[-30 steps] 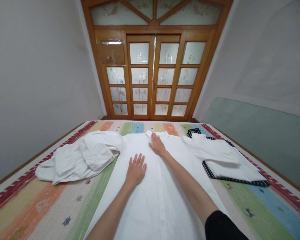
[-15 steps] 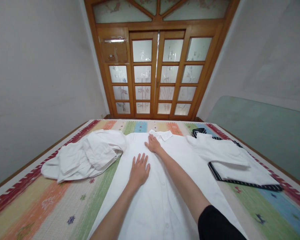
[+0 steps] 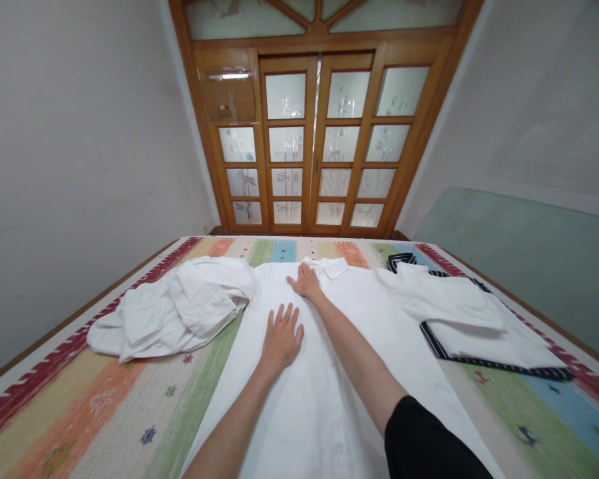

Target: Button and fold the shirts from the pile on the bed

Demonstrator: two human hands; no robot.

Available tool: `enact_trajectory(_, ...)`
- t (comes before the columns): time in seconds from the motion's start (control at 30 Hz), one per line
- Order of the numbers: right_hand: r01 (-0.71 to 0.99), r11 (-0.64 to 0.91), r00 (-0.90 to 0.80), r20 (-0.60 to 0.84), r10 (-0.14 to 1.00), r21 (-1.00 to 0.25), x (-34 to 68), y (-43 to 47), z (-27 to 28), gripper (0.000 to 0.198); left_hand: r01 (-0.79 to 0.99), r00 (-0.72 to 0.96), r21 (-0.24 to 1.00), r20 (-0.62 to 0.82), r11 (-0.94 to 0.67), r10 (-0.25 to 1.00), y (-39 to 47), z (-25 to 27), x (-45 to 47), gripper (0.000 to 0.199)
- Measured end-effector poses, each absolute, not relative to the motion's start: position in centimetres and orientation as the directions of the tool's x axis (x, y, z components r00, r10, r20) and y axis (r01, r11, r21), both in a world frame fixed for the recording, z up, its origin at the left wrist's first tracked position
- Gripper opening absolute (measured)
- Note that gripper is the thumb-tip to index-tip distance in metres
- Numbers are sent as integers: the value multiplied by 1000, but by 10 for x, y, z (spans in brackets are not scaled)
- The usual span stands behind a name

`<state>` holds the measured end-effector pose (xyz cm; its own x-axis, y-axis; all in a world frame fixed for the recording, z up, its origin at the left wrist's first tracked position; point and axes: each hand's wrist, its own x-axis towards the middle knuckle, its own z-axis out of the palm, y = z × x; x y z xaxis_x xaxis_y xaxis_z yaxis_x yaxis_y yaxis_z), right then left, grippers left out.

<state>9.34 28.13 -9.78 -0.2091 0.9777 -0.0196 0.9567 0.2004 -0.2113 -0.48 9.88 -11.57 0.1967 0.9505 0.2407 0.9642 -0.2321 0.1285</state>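
A white button-up shirt (image 3: 299,412) lies spread out, front side up, with its collar (image 3: 332,267) at the far end. My left hand (image 3: 281,337) rests flat on the shirt's left front, fingers spread and pointing away from me. Farther up, my right hand (image 3: 305,281) lies palm down just beside the collar, its thumb apart from the fingers. Neither hand grips the cloth. The shirt's right sleeve reaches over a folded white garment with black striped edging (image 3: 499,356).
The patterned striped cloth (image 3: 124,399) covers the surface beneath. A crumpled white garment (image 3: 174,309) sits to the left, touching the shirt's shoulder area. Beyond the far edge stand wooden glazed doors (image 3: 312,143). A pale green panel (image 3: 519,246) leans along the right wall.
The whole view has shifted slightly. Both hands stay flat at nearly the same places on the shirt, and the garments lie as before.
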Motion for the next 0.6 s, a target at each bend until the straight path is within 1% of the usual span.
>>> enact_trajectory(0.23, 919, 341, -344, 18, 939, -200, 110, 250, -104, 75, 967, 206, 105, 224, -234, 953, 101, -115, -7, 54)
enact_trajectory(0.37, 882, 410, -399, 92, 912, -233, 130, 230, -108, 62, 971, 187, 114, 193, -211, 963, 105, -113, -8, 56)
enact_trajectory(0.47, 877, 407, -365, 195, 910, -256, 150, 223, -111, 59, 975, 165, 126, 150, -184, 975, 111, -109, -8, 58)
enact_trajectory(0.53, 895, 359, -293, 259, 921, -265, 165, 222, -113, 62, 977, 158, 125, 121, -173, 980, 119, -105, -8, 60)
enact_trajectory(0.6, 921, 281, -211, 263, 941, -268, 180, 220, -115, 67, 978, 158, 121, 90, -168, 983, 127, -102, -8, 63)
